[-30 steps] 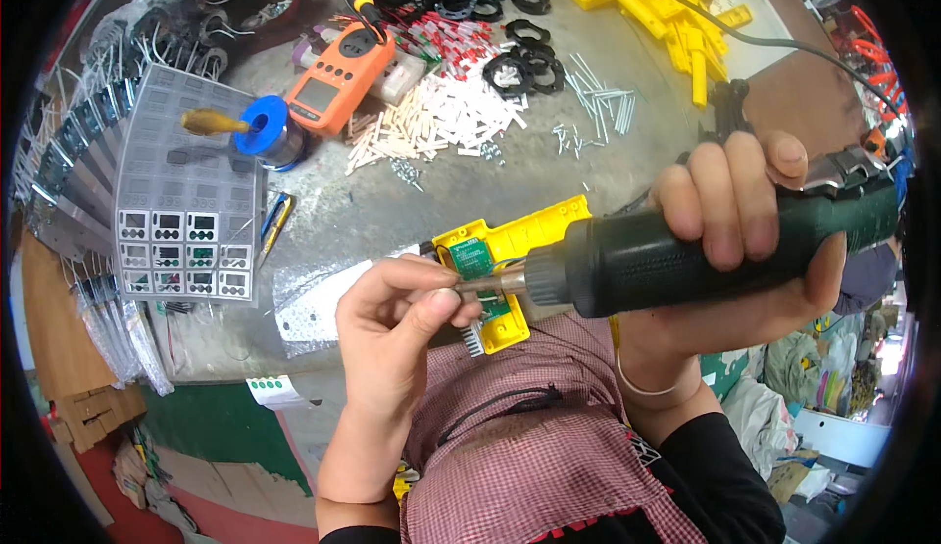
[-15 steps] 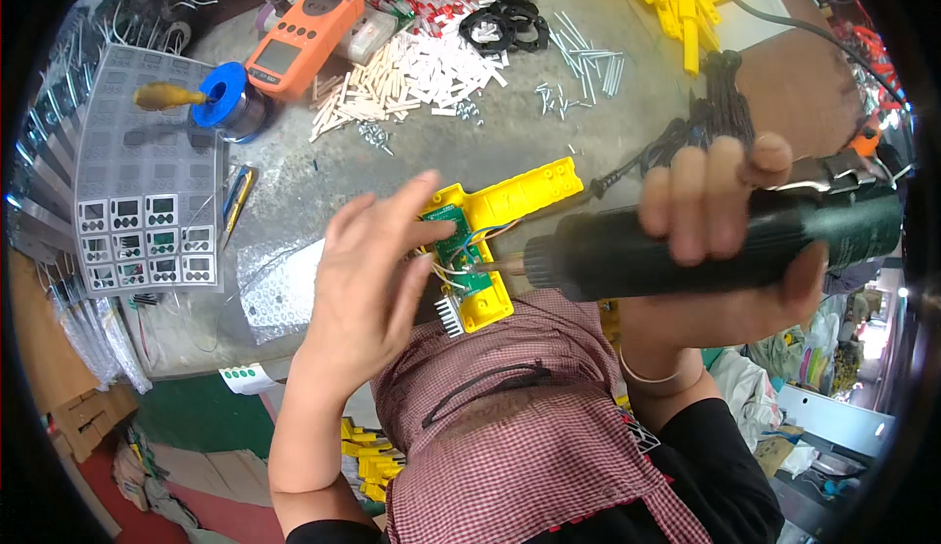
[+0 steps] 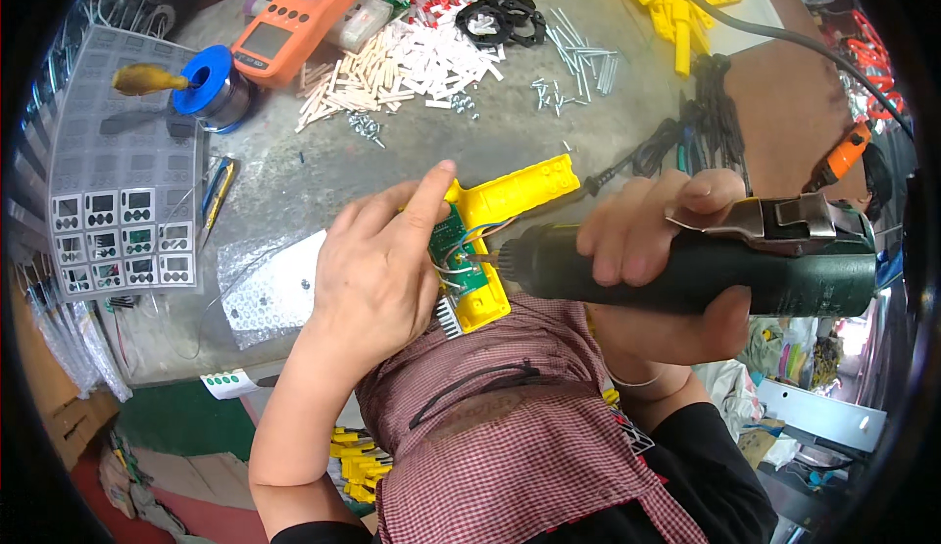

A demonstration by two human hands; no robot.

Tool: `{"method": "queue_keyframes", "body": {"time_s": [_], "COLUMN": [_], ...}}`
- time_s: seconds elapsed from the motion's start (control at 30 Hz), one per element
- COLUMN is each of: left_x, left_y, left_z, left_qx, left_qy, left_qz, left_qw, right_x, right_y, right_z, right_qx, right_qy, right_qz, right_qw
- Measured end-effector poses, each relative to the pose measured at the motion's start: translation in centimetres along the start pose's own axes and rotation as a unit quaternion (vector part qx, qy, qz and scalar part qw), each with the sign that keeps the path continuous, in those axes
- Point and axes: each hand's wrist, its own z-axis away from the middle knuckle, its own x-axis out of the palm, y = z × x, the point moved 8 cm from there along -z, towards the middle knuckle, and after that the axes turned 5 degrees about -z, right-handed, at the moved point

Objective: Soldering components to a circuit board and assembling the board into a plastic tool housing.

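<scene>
A yellow plastic housing (image 3: 520, 192) with a long handle part lies at the table's near edge, its inside facing up. Within it sits a green circuit board (image 3: 474, 277) with several coloured wires, and a finned metal heat sink (image 3: 448, 317) sticks out below. My left hand (image 3: 374, 262) is closed round the left side of the housing, covering part of the board; its fingertips are partly hidden. In my right hand (image 3: 632, 235) is a dark electric screwdriver (image 3: 794, 279), held level. Its bit points left and reaches the board; whether a screw is under the tip cannot be made out.
Behind lie white and beige sticks (image 3: 431, 69), loose screws (image 3: 365, 127), long metal pins (image 3: 583, 54) and black rings (image 3: 500, 20). An orange multimeter (image 3: 294, 29), a solder spool (image 3: 211, 88) and a sticker sheet (image 3: 123, 167) are left. Yellow housings (image 3: 676, 5) and a cable (image 3: 745, 20) are right.
My left hand has closed in on the housing, its spread fingers now gathered against the side. The right hand still holds the screwdriver at the board, now less blurred. The whole view has shifted slightly.
</scene>
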Motion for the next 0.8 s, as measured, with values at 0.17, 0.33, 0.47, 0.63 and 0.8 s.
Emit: {"method": "queue_keyframes", "body": {"time_s": [0.17, 0.33, 0.47, 0.63, 0.8], "left_x": [-0.2, -0.2, -0.3, -0.3, -0.4], "left_y": [-0.3, -0.3, -0.3, -0.4, -0.5], "left_z": [0.3, 0.3, 0.3, 0.3, 0.3], "left_qx": [0.002, 0.005, 0.009, -0.015, -0.011], "left_qy": [0.041, 0.049, 0.059, 0.063, 0.077], "left_qz": [0.020, 0.016, 0.022, 0.035, 0.031], "left_qw": [0.999, 0.999, 0.998, 0.997, 0.996], "right_x": [0.3, 1.0, 2.0, 3.1, 4.7], "right_y": [0.3, 0.1, 0.2, 0.8, 1.1], "right_z": [0.0, 0.1, -0.2, -0.3, -0.7], "right_qx": [0.008, -0.010, -0.026, -0.001, 0.043], "right_qy": [-0.047, -0.108, -0.192, -0.231, -0.259], "right_qz": [0.055, 0.061, 0.038, 0.031, 0.039], "right_qw": [0.997, 0.992, 0.980, 0.973, 0.964]}}
